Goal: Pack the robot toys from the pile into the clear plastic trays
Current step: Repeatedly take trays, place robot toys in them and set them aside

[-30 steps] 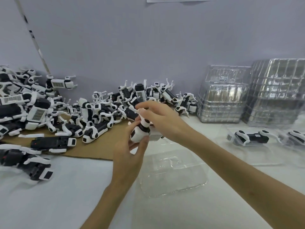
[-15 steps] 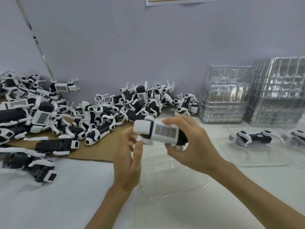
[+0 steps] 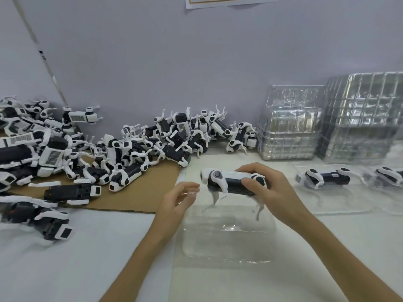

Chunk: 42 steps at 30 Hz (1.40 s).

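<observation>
My right hand [image 3: 270, 190] grips a black-and-white robot dog toy [image 3: 226, 182] round its body, holding it level with its legs hanging down over an empty clear plastic tray [image 3: 226, 243] in front of me. Just left of the toy's head hovers my left hand [image 3: 176, 201], fingers relaxed and holding nothing. The pile of robot toys [image 3: 130, 149] sprawls over brown cardboard [image 3: 139, 192] at the left and back. On the right, a packed tray [image 3: 327, 179] holds one toy, and another packed tray [image 3: 390, 175] lies at the right edge.
Two tall stacks of empty clear trays [image 3: 290, 125] [image 3: 366, 118] stand against the wall at the back right. More loose toys [image 3: 37, 216] lie on the white table at the left front. A grey wall closes off the back.
My right hand has turned the toy from barcode-side up to legs down and lowered it toward the tray. My left hand has let go and drawn slightly away.
</observation>
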Each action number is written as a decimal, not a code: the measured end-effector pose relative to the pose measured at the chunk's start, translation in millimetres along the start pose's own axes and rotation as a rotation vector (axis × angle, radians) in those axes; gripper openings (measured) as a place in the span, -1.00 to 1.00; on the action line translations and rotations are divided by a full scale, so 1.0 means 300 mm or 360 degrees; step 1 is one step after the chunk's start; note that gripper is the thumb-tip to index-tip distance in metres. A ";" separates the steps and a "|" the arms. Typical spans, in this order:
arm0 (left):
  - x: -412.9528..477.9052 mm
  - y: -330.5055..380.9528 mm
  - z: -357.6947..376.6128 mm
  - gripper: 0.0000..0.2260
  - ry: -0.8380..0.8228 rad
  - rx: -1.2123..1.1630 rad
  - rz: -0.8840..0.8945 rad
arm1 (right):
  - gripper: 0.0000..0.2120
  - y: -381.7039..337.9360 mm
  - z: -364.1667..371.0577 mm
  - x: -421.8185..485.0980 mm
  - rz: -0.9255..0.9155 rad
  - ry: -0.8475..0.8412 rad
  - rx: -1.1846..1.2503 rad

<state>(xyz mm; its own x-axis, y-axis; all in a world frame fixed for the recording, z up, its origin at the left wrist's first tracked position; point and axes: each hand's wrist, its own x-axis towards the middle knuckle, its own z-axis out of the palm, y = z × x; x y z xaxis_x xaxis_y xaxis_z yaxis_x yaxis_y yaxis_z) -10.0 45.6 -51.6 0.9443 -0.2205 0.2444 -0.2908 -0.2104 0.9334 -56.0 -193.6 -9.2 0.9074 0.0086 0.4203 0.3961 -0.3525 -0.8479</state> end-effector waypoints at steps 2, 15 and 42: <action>0.001 0.000 0.002 -0.84 -0.0001 0.0016 -0.0010 | -0.89 0.001 0.012 -0.005 0.0005 -0.0013 0.0013; 0.004 -0.006 0.016 -0.82 0.0022 0.0024 0.0037 | -0.85 0.026 0.054 -0.027 0.0043 -0.0001 -0.0302; 0.002 -0.013 0.006 -0.81 -0.0070 0.0026 0.0066 | -0.88 0.052 0.051 -0.031 0.0021 0.0074 -0.0711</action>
<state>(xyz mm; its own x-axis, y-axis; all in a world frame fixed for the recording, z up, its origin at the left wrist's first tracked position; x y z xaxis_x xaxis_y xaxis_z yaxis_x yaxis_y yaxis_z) -8.5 44.7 -55.6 0.9238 -0.2707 0.2708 -0.3324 -0.2158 0.9181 -56.3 -184.8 -31.4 0.9005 -0.0372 0.4332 0.2756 -0.7218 -0.6349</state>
